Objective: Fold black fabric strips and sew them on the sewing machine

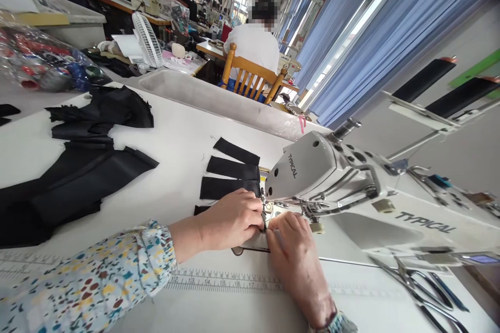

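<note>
My left hand [234, 218] is closed beside the needle area of a white TYPICAL sewing machine [308, 161], its fingertips pinching the edge of black fabric. Close on its right, my right hand [295, 250] has curled fingers at the same dark edge, just in front of the presser foot [265, 208]. Most of the fabric under the fingers is hidden. Beyond my left hand, several black fabric strips [222, 187] fan out to the left from the needle area. Part of another strip shows beside my left wrist.
Crumpled black fabric pieces [78, 171] lie on the left of the table. Scissors [422, 291] rest at the right, by the machine base. A printed ruler scale [222, 282] runs along the front. Ahead, a person in white [253, 44] sits on a wooden chair [252, 78].
</note>
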Available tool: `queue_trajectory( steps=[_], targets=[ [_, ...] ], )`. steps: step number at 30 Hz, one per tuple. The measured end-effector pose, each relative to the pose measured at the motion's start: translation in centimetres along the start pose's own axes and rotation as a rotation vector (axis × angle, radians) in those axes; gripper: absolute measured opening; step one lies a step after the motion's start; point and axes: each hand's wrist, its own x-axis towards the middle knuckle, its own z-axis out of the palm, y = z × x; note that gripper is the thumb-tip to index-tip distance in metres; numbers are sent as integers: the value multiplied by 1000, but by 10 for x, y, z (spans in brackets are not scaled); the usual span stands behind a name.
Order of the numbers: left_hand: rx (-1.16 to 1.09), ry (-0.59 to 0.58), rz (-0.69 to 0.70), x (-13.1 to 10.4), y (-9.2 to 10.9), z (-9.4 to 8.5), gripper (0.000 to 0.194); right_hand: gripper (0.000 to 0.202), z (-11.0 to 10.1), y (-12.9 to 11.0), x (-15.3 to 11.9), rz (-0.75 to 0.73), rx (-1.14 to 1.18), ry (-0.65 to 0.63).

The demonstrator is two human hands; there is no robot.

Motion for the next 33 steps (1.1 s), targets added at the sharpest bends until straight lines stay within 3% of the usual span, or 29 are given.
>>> queue_trajectory(
  steps=[5, 13, 23, 30, 33],
  targets=[
    [10, -4, 64, -4, 2, -5, 24, 19, -2, -4, 3, -74, -93, -19],
    [-20, -9, 81, -2, -1, -5, 23, 21, -6, -4, 7, -162, -188, -71],
    [23, 20, 7, 1, 6, -9, 23, 20, -11, -3, 11, -227, -187, -153],
    [45, -16, -40, 0, 8, -5, 19, 22, -11, 1, 11, -227, -166, -139],
    [43, -46, -45, -1, 8, -4, 27, 24, -11, -1, 9, -241, -182, -137]
  ],
)
